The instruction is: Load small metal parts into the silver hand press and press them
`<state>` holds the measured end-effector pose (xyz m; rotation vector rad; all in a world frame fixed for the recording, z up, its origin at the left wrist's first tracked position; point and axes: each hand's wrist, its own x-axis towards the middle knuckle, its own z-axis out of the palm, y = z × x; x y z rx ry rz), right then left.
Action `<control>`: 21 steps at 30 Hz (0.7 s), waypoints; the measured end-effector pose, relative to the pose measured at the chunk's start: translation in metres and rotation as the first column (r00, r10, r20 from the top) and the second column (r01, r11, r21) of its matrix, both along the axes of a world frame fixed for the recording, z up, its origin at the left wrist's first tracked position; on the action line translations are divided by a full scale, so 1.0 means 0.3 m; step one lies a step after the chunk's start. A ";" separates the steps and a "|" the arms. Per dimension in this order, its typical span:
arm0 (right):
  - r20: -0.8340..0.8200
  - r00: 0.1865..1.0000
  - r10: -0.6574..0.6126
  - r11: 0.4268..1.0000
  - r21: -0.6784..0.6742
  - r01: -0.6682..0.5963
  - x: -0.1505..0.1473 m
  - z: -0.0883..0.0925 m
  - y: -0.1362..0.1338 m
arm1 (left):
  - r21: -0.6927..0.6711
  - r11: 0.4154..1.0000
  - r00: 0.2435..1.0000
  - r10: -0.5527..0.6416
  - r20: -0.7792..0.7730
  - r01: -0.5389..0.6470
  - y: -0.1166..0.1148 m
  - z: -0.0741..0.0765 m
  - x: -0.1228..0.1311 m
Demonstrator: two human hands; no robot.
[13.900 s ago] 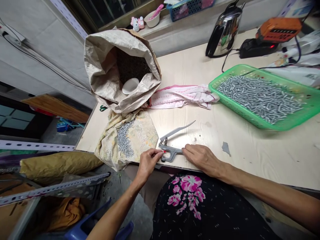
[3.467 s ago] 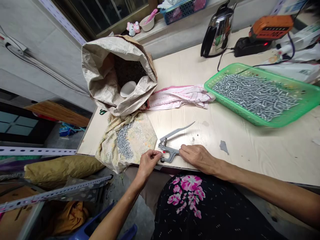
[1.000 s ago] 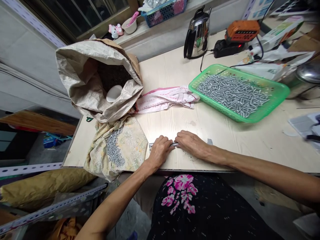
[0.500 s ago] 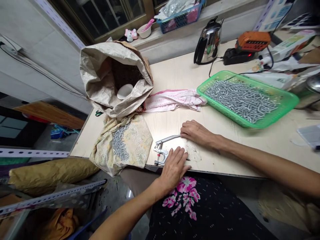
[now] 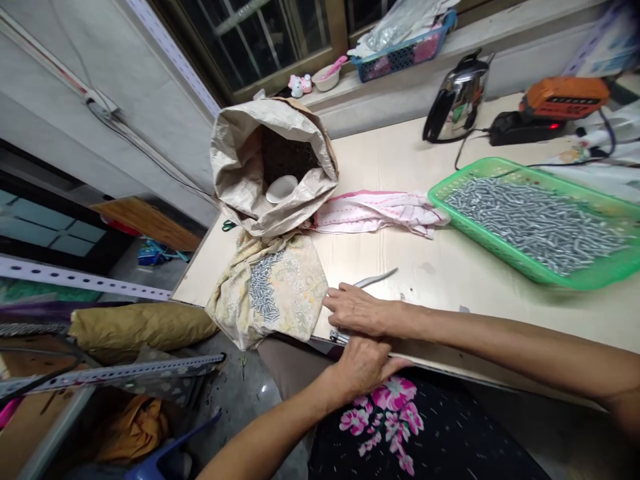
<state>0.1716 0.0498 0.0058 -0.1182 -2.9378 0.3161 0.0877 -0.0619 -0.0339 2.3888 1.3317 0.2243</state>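
Lying at: near edge of the wooden table point(image 5: 450, 280), the grey hand press point(image 5: 373, 280) is mostly covered by both hands; only its long curved handle and a bit of its frame at the table edge show.
Right hand point(image 5: 357, 310): rests palm down on top of the press, fingers stretched toward the left; whether it grips anything cannot be told.
Left hand point(image 5: 365, 363): at the table's near edge, just below the right hand and touching it, fingers flat and loosely spread; nothing seen pinched.
Patterned cloth point(image 5: 273, 290): just left of the hands, hanging over the table edge, with a heap of small metal pieces point(image 5: 263, 293) on it.
Paper sack point(image 5: 273, 167): behind the cloth, open, a white bowl point(image 5: 281, 189) inside.
Pink cloth point(image 5: 377, 212): far side of the hands, lying flat.
Green basket point(image 5: 537, 220): right, well apart, full of metal pieces.
Kettle point(image 5: 456, 99): far right.
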 end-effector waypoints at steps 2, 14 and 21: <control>-0.020 0.999 0.037 0.999 0.011 -0.037 -0.020 -0.003 0.004 | -0.008 1.000 0.999 -0.002 -0.033 0.001 -0.001 -0.010 -0.002; -0.207 0.972 -0.110 0.978 -0.200 0.068 -0.089 -0.007 0.034 | 0.303 0.858 0.874 -0.468 0.127 0.415 -0.057 0.080 -0.114; -0.408 0.548 -0.730 0.673 -0.292 0.680 0.416 0.130 0.210 | 0.438 0.650 0.761 0.633 0.139 -0.621 0.152 0.159 -0.621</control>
